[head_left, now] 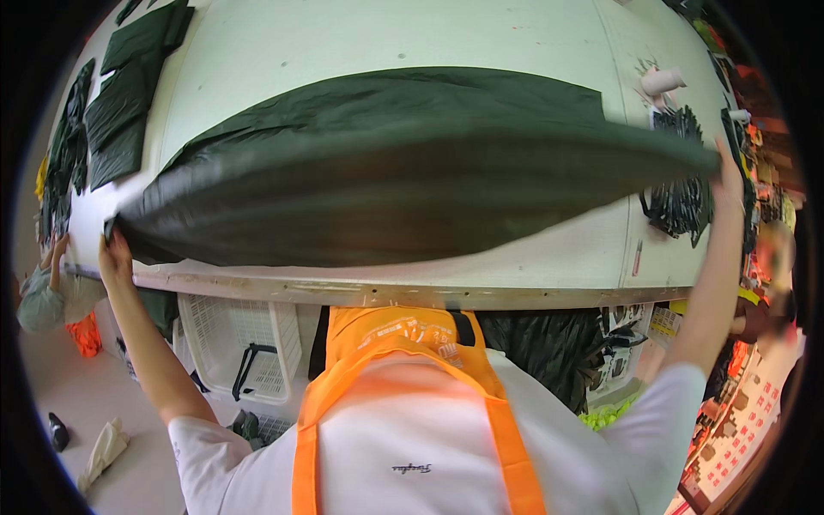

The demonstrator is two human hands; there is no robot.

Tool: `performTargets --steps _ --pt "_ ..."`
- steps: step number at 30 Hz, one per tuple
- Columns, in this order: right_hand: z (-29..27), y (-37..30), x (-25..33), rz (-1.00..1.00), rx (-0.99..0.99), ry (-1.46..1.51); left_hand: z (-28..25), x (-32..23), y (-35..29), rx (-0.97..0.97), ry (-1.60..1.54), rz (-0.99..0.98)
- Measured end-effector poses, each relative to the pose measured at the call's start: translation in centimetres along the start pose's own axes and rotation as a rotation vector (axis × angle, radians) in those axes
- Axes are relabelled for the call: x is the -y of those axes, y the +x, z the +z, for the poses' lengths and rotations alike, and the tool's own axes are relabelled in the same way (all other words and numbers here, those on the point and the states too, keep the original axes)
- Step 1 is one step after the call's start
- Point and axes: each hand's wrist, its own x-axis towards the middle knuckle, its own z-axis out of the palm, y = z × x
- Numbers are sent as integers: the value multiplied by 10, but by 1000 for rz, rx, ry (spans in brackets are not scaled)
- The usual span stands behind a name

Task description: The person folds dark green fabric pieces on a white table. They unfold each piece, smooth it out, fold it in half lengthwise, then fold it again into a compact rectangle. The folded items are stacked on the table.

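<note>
A long dark green sheet of thin fabric (378, 180) is stretched wide over the white table, its middle billowing and blurred by motion. My left hand (117, 256) grips its left corner near the table's front edge. Far out to the right, my right hand (728, 176) pinches the other corner, with that arm fully extended. The fabric's far edge lies on the tabletop, while the near part is lifted. Beneath and beside the right corner is a bundle of dark strips (678, 206), partly covered by the sheet.
Folded dark green pieces (120, 120) lie at the table's left. A white thread cone (663, 81) and a small red tool (637, 257) are on the right. Below the table edge stand a white plastic basket (287, 343) and black material (541, 352). Another person (45, 296) works at far left.
</note>
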Motion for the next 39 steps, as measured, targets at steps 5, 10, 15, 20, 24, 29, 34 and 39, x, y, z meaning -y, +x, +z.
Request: performTargets --steps 5,10,15,20,24,29,34,39 --pt "125 20 -53 -125 -128 -621 260 160 -101 156 719 354" --pt "119 50 -211 -246 -84 -1050 280 272 -230 447 1493 1024" --pt "90 38 -243 -165 -52 -768 262 303 -248 470 1793 838" --pt "93 12 -230 60 67 -566 251 318 -208 302 1863 669" --pt "109 13 -205 94 50 -326 239 319 -175 292 1910 585" --pt "134 7 -80 -295 294 111 241 296 -180 62 2209 587" --pt "71 -29 -95 -156 30 -210 234 281 -197 132 2111 709" --pt "-25 -21 -274 29 -142 -928 237 277 -210 307 2002 913"
